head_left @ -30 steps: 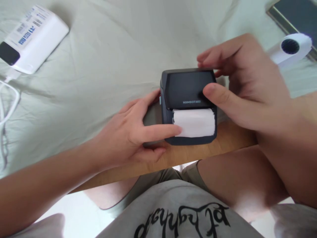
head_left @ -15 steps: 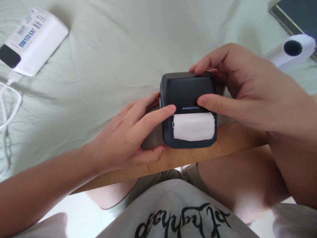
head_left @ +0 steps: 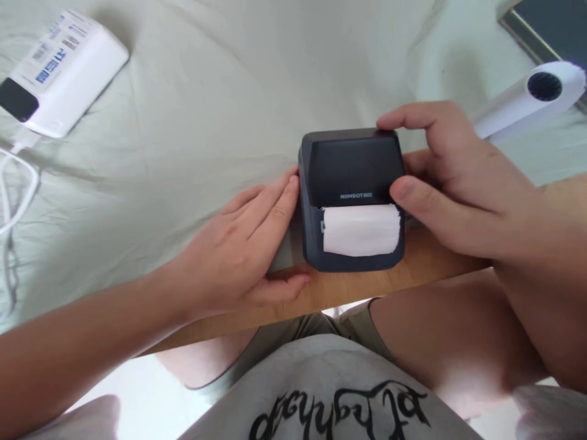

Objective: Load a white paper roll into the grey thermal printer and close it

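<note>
A dark label printer [head_left: 355, 174] marked NIIMBOT sits near the front edge of the cloth-covered surface, with a white paper label [head_left: 361, 230] across its lower front. My right hand [head_left: 463, 177] grips its right side: the thumb is on the right edge of the top and a finger reaches over the far right corner. Stretched fingers of my left hand [head_left: 245, 247] rest against the printer's left side. The left thumb is apart from them, by the printer's near left corner. Fingertips behind the printer are hidden.
At the upper left lies a white device [head_left: 87, 67] with a dark panel and a white cable [head_left: 32, 183]. A white handheld object [head_left: 509, 104] with a round dark grille lies at the right, beside a dark flat item [head_left: 554, 30]. A wooden edge [head_left: 339, 290] runs in front.
My left index finger has come off the printer's top to its left side. My right thumb has slid right to the edge, and the right hand has shifted right. The printer has barely moved.
</note>
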### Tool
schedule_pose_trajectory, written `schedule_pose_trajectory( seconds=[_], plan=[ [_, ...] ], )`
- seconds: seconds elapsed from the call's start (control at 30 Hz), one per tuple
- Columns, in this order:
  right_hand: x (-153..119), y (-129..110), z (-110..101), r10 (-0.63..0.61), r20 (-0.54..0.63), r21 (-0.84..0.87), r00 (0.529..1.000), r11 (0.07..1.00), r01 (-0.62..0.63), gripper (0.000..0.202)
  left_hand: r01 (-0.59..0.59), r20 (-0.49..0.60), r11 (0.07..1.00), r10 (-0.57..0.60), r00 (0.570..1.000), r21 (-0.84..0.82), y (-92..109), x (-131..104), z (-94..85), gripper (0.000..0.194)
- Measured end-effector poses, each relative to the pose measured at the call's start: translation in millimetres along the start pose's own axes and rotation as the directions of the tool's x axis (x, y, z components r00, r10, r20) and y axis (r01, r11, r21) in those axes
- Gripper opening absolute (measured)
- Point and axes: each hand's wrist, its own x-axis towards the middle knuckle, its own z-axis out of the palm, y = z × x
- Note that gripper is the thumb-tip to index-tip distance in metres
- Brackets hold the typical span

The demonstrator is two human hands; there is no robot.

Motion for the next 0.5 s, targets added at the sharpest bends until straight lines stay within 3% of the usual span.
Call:
schedule_pose_trajectory(
  seconds=[0.1,0.3,0.5],
  plan=[
    [-1,1,-3,-0.034,0.153,0.008,0.988,0.999,0.033,0.088,0.034,0.010,0.999,-0.034,0.999,-0.031,0,-1,1.0,0.116],
    [4,8,-6,-0.076,0.159,-0.058,0.984,0.995,0.086,0.104,0.078,-0.008,0.994,-0.079,0.997,-0.073,-5,-2,3.5,0.116],
    [7,3,-20,-0.049,0.163,-0.024,0.985,0.998,0.053,0.091,0.118,0.033,0.991,-0.117,0.993,-0.066,-2,0,1.3,0.110]
  ],
)
